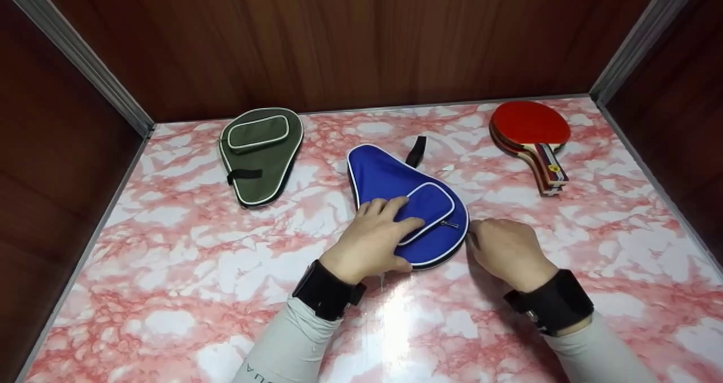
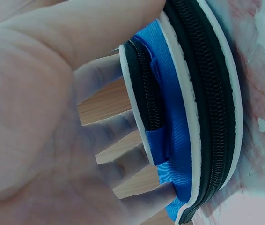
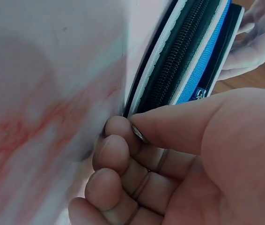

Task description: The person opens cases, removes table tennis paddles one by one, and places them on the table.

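A blue table tennis paddle case (image 1: 384,174) with white piping lies on the table, its narrow end pointing away to the left. My left hand (image 1: 366,240) rests on it, fingers spread over the small front pocket (image 1: 432,202) and thumb at the near edge. In the left wrist view the black edge zipper (image 2: 207,79) has its teeth joined. At the case's right edge, my right hand (image 1: 508,250) pinches a small metal zipper pull (image 3: 139,133) between thumb and forefinger, mostly hidden by the fingers. The pocket's own zipper pull (image 1: 450,223) hangs beside its seam.
A green paddle case (image 1: 262,160) lies at the back left. Two stacked paddles with a red face (image 1: 531,123) on top lie at the back right. A black strap (image 1: 417,151) sticks out behind the blue case. Brown panels (image 1: 367,44) wall in the marbled table (image 1: 169,270).
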The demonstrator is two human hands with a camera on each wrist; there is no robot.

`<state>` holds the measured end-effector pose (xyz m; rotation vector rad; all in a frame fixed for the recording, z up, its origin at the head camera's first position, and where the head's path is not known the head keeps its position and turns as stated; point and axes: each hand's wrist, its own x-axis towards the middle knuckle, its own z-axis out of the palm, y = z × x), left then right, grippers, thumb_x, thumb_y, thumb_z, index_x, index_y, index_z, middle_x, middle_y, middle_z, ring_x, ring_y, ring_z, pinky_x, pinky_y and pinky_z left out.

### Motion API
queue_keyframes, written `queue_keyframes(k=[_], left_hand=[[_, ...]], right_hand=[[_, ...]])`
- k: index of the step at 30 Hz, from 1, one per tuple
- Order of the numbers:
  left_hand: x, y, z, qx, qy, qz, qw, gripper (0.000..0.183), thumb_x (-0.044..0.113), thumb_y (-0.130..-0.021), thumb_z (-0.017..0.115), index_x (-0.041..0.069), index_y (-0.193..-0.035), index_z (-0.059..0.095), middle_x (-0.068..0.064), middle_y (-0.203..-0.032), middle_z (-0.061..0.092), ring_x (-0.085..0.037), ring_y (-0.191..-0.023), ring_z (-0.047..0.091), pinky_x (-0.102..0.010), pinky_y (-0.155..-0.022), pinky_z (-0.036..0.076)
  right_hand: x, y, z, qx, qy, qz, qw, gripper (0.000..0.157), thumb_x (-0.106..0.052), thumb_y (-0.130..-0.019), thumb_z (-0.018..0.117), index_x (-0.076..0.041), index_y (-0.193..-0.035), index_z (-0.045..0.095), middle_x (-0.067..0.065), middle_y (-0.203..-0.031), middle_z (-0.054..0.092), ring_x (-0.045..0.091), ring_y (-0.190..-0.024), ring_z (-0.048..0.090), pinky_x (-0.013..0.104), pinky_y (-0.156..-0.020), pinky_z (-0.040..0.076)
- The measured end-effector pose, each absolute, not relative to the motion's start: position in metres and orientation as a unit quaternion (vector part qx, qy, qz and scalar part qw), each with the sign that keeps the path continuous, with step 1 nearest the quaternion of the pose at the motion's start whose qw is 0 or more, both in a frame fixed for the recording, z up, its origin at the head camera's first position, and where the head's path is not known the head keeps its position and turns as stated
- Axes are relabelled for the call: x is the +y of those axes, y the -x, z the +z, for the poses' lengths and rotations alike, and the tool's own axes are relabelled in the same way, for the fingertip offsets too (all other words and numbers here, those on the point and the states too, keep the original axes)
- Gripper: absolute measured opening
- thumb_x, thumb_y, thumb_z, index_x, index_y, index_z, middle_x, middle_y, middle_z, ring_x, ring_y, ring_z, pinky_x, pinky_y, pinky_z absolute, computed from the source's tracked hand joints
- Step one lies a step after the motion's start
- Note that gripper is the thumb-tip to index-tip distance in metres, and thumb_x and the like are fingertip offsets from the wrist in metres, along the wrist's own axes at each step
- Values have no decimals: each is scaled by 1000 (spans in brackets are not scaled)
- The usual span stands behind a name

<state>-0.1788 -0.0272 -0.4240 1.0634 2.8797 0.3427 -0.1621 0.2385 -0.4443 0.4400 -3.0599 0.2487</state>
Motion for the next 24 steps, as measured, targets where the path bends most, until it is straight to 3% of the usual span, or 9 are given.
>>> queue_keyframes(k=[10,24], left_hand=[[-27,178,-423,932,-344,111,24,80,42,-82,96,27,-154,66,-15,-170,44,-38,-143,48,-59,-122,36],[-27,178,-425,931,-348,111,13,79,41,-81,96,26,-153,67,-16,-168,46,-38,-140,50,-58,-120,38]], right_hand=[[236,157,-443,-983,-170,74,12,25,-18,-104,66,-12,-80,66,15,-75,70,43,-74,72,63,-64,56],[234,153,-437,-976,-192,91,-41,26,-15,-101,69,-18,-75,63,1,-69,62,29,-68,68,57,-63,54]])
